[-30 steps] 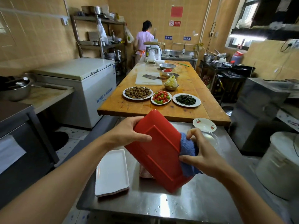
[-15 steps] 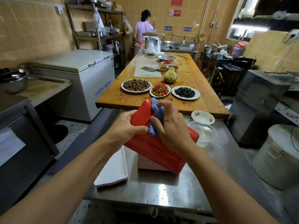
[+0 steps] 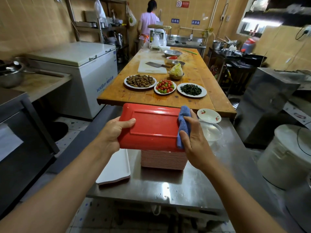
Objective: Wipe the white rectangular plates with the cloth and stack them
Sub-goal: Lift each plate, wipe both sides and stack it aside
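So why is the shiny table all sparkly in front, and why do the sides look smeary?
Head view: the steel table mirrors a ceiling light, making a white glare patch near its front edge. The wide lens bends the edges, and the pot far left and the hood top right look motion-blurred. The red plate and blue cloth in the middle are sharp.

Red plate (image 3: 154,126) between the hands, underside up. Blue cloth (image 3: 183,125) at the right hand (image 3: 193,140). Below: pink-and-white striped stack (image 3: 164,159), perhaps rim edges. White plates (image 3: 116,167) under the left forearm.
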A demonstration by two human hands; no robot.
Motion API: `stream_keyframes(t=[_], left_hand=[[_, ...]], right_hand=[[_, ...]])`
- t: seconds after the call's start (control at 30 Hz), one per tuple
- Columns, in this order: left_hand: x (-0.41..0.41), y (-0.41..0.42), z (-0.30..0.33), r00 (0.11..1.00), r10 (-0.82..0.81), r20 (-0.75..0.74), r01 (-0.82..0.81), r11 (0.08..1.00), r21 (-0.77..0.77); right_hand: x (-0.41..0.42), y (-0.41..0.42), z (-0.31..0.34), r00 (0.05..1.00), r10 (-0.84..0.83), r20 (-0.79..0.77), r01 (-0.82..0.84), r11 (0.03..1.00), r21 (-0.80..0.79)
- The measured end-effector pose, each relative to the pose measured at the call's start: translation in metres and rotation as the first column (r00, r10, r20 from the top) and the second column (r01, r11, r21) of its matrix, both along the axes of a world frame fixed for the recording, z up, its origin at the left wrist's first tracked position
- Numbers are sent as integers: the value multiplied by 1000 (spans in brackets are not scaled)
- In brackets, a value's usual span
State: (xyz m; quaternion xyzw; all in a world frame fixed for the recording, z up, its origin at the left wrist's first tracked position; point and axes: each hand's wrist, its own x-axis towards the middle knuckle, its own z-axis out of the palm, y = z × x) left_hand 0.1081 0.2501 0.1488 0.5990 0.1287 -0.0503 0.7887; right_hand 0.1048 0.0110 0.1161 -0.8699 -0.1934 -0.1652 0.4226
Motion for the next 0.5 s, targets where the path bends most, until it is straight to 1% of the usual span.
stream_keyframes(t=[0.07, 0.13, 0.2, 0.27, 0.33, 0.4, 0.5], left_hand=[[3, 0, -1, 997, 44, -58, -46, 998, -44], [3, -1, -2, 990, 68, -121, -77, 995, -70], [1, -4, -2, 980, 81, -179, -99, 991, -92], [-1, -7, -1, 972, 85, -218, -114, 986, -121], [-3, -11, 1, 969, 85, -232, -123, 981, -152], [-5, -17, 4, 970, 81, -231, -124, 976, -178], [-10, -25, 6, 976, 73, -205, -123, 963, -239]], right_hand=[[-9, -2, -7, 999, 34, -15, -34, 999, -2], [-15, -2, -11, 1000, 30, -3, -30, 1000, -3], [-17, 0, -13, 998, -14, 69, 17, 999, -42], [-16, 6, -14, 979, -60, 193, 84, 989, -121], [-17, 17, -15, 953, -71, 294, 131, 973, -188], [-21, 34, -17, 934, -40, 354, 135, 959, -248], [-28, 65, -19, 935, 25, 354, 83, 954, -287]])
